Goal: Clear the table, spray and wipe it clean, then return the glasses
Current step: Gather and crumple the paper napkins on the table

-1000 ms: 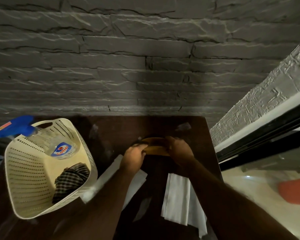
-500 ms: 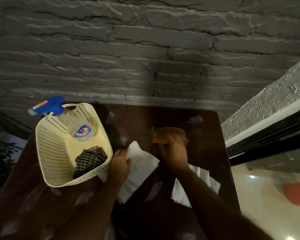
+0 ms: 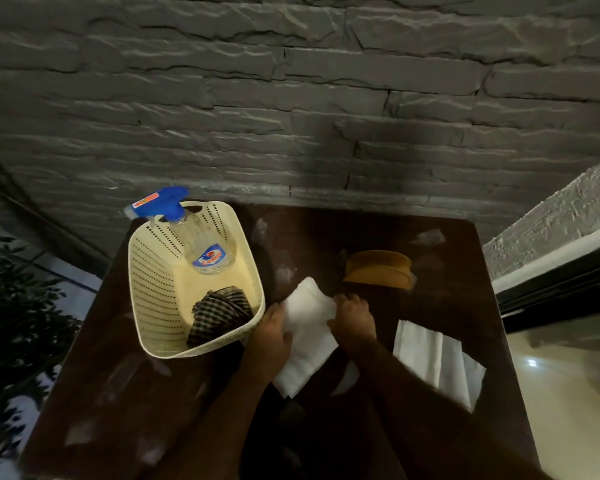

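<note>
Head view: left hand [image 3: 272, 329] and right hand [image 3: 352, 318] both grasp white napkin [image 3: 307, 336] on dark worktop [image 3: 447, 271]. Spray bottle [image 3: 201, 244] and checked cloth [image 3: 219, 311] in cream basket [image 3: 146, 289] at left.

A wall of grey rough-faced stone [image 3: 291, 98] is seen behind the scene. A leafy plant [image 3: 11, 306] is located at the left edge, and a dark-framed glass door [image 3: 561, 282] below a white textured ledge [image 3: 551, 216] is located at the right.

I counted two white napkin stacks [image 3: 309, 327], one basket [image 3: 146, 271], one spray bottle [image 3: 201, 244], one checked cloth [image 3: 219, 313], one orange holder [image 3: 378, 271].
</note>
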